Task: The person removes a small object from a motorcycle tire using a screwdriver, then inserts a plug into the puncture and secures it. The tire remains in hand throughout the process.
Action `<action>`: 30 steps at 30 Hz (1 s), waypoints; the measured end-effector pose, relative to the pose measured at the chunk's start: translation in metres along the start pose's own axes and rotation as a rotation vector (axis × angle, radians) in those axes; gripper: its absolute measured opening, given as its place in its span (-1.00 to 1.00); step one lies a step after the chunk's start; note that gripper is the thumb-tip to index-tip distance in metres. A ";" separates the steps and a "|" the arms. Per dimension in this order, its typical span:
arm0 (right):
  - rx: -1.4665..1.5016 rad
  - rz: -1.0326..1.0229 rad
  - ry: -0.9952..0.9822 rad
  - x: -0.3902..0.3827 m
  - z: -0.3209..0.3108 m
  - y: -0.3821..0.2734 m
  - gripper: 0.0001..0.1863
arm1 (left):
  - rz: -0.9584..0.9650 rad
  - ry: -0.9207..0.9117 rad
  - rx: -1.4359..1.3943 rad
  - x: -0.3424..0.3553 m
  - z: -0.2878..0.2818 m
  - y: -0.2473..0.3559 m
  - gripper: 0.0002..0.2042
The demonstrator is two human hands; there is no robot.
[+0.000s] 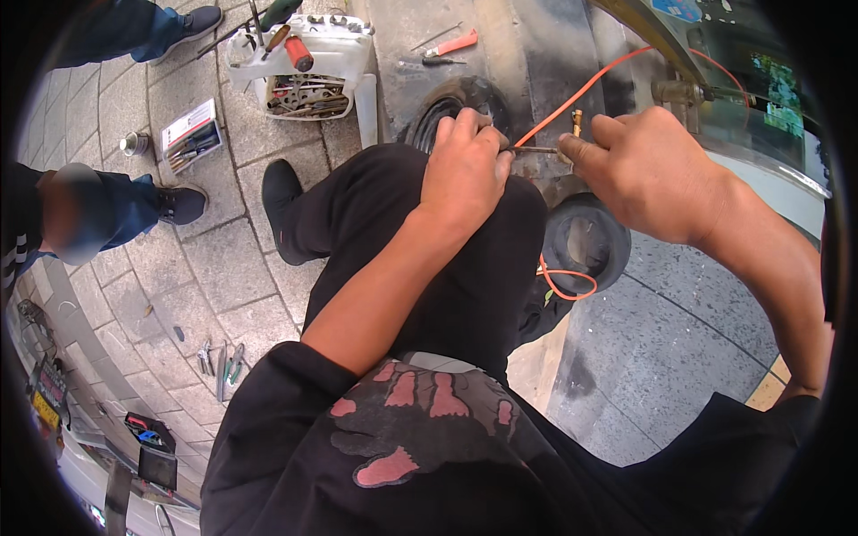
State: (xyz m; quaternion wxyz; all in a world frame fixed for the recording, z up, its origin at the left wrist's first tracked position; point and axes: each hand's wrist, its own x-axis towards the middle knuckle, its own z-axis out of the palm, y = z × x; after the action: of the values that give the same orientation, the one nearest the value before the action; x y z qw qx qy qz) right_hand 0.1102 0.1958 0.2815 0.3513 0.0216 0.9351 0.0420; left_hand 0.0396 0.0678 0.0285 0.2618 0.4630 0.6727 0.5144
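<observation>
Close over my knees, my left hand (463,168) is closed around one end of a thin dark metal rod (536,150). Whether the rod has a handle is hidden by my fingers. My right hand (657,174) pinches a small brass-coloured fitting (576,123) between thumb and fingers. The rod's other end meets the fitting at my right fingertips; the exact contact is hidden. An orange cord or hose (585,85) passes beside my left fingers and arcs up to the right.
A white plastic toolbox (362,62) full of tools stands ahead left. A red-handled tool (456,42) lies beyond my hands. Black round rubber-like pieces (617,241) sit by my knees. Pliers (234,364) lie on the paving at left. Another person's shoe (183,205) is nearby.
</observation>
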 end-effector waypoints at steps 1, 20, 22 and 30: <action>0.091 0.088 0.016 0.001 0.003 -0.001 -0.67 | 0.006 0.003 0.000 0.000 0.001 -0.001 -0.83; -0.446 -0.358 0.142 0.005 0.008 0.017 -0.73 | 0.021 -0.003 0.019 0.001 0.002 -0.005 -0.79; -0.408 -0.315 0.046 0.004 0.003 0.014 -0.63 | 0.017 0.001 0.014 0.000 0.004 -0.003 -0.77; 0.137 0.053 0.019 0.003 0.015 0.010 -0.74 | 0.048 0.010 0.019 -0.001 0.002 -0.004 -0.77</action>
State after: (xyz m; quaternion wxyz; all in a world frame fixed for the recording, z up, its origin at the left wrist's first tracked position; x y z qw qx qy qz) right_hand 0.1176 0.2067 0.2690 0.3390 0.0698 0.9381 -0.0127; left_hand 0.0399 0.0679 0.0240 0.2414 0.4789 0.6675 0.5165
